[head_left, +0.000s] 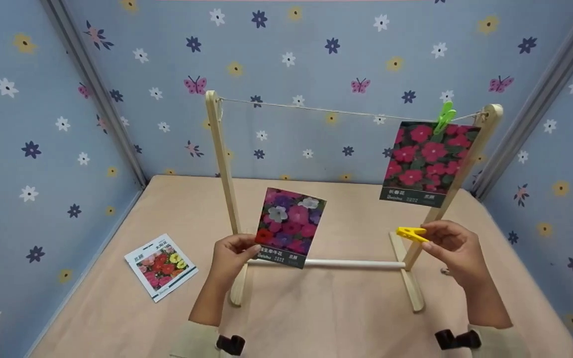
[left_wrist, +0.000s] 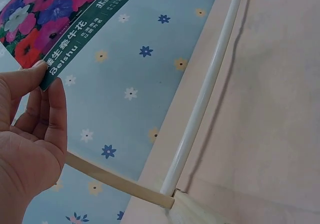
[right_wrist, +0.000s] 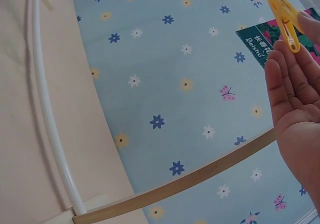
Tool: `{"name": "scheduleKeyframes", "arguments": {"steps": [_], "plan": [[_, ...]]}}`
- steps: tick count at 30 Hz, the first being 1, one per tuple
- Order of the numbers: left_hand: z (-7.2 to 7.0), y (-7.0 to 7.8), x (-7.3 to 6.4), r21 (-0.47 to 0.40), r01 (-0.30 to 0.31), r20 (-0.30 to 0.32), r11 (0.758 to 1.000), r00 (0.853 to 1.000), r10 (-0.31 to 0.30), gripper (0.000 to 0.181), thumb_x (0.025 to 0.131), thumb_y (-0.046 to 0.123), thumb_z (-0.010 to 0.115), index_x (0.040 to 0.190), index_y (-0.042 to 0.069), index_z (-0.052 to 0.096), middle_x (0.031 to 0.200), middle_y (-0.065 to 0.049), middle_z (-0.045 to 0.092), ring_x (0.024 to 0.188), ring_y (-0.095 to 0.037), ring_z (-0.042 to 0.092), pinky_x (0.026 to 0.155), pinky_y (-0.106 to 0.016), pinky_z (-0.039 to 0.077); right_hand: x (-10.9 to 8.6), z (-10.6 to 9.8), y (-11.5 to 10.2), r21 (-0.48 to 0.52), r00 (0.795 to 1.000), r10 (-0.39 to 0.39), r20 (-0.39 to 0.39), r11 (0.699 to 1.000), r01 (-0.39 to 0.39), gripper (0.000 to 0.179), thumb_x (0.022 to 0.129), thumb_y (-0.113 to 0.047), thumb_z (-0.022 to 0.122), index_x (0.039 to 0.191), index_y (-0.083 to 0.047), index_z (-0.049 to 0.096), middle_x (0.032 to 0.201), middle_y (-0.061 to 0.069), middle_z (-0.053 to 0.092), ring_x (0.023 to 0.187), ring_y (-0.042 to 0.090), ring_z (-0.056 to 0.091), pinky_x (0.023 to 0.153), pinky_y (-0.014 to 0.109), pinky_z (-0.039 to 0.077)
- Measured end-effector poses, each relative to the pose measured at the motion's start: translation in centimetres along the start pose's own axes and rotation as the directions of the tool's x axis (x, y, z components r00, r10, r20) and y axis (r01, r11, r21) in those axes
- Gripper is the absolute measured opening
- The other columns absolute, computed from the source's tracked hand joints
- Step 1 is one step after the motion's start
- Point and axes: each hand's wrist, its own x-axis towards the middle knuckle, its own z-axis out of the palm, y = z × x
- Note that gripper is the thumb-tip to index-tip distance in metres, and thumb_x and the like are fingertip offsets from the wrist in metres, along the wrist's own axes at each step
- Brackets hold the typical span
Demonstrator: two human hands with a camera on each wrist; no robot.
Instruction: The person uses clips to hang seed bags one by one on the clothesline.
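My left hand (head_left: 231, 258) pinches the lower left corner of a seed packet (head_left: 291, 223) showing pink, purple and white flowers. In the left wrist view the thumb lies over that corner of the seed packet (left_wrist: 75, 28). On the right, my right hand (head_left: 455, 248) pinches a yellow clothespin (head_left: 411, 233) between thumb and fingers, below the string. Another seed packet (head_left: 426, 159) with deep pink flowers hangs from the string (head_left: 316, 108) by a green clothespin (head_left: 444, 118). Seen from the right wrist, the yellow clothespin (right_wrist: 284, 21) overlaps that hanging packet.
A wooden frame with two posts (head_left: 224, 164) carries the string, and a white bar (head_left: 356, 263) joins its feet. A white seed packet (head_left: 161, 267) lies on the table at the left. Flower-patterned walls (head_left: 306, 40) enclose the table (head_left: 341, 318) at the back and sides.
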Motion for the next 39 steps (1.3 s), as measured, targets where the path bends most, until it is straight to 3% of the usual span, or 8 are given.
{"name": "scheduleKeyframes", "arguments": {"steps": [7,13,20,30,39], "plan": [[1.0,0.6,0.6,-0.013,0.008,0.019,1.000,1.000,-0.007,0.020,0.070,-0.003,0.071,0.089,-0.005,0.066,0.079,-0.013,0.064,0.067,-0.018,0.056,0.057,-0.027,0.051,1.0,0.2,-1.1,-0.041,1.000,0.001,0.013,0.999,-0.001,0.028,0.074,0.016,0.059,0.102,0.014,0.055,0.094,0.024,0.057,0.084,0.026,0.059,0.074,0.027,0.050],[2.3,2.8,0.7,-0.029,-0.010,0.059,1.000,0.998,0.011,0.017,0.072,-0.006,0.068,0.089,-0.007,0.065,0.079,-0.016,0.064,0.066,-0.018,0.056,0.059,-0.031,0.052,1.9,0.2,-2.3,-0.042,0.998,-0.048,0.043,0.998,0.050,0.031,0.073,0.019,0.058,0.103,0.016,0.054,0.095,0.025,0.057,0.086,0.028,0.057,0.077,0.025,0.049],[3.7,1.9,2.3,-0.086,-0.056,0.073,0.995,0.995,0.062,0.021,0.070,0.005,0.073,0.088,-0.004,0.067,0.078,-0.014,0.064,0.066,-0.019,0.056,0.059,-0.030,0.052,3.4,0.0,-3.8,-0.070,0.992,-0.089,0.084,0.993,0.095,0.034,0.071,0.021,0.058,0.104,0.016,0.054,0.092,0.028,0.056,0.084,0.028,0.056,0.074,0.023,0.049],[5.2,3.4,3.3,-0.106,-0.048,0.093,0.993,0.994,0.058,0.021,0.071,0.005,0.072,0.089,-0.004,0.066,0.079,-0.014,0.064,0.067,-0.020,0.057,0.061,-0.032,0.053,5.4,1.0,-7.3,-0.166,0.980,-0.140,0.139,0.973,0.163,0.032,0.069,0.025,0.056,0.101,0.017,0.056,0.097,0.025,0.055,0.083,0.027,0.057,0.076,0.022,0.048],[6.3,4.4,4.3,-0.148,-0.083,0.119,0.985,0.988,0.101,0.022,0.071,0.006,0.072,0.089,-0.005,0.066,0.078,-0.013,0.064,0.066,-0.018,0.056,0.060,-0.030,0.052,7.7,1.9,-10.0,-0.217,0.957,-0.202,0.207,0.944,0.246,0.034,0.068,0.025,0.058,0.101,0.017,0.055,0.094,0.028,0.055,0.081,0.026,0.057,0.074,0.021,0.049]]}}
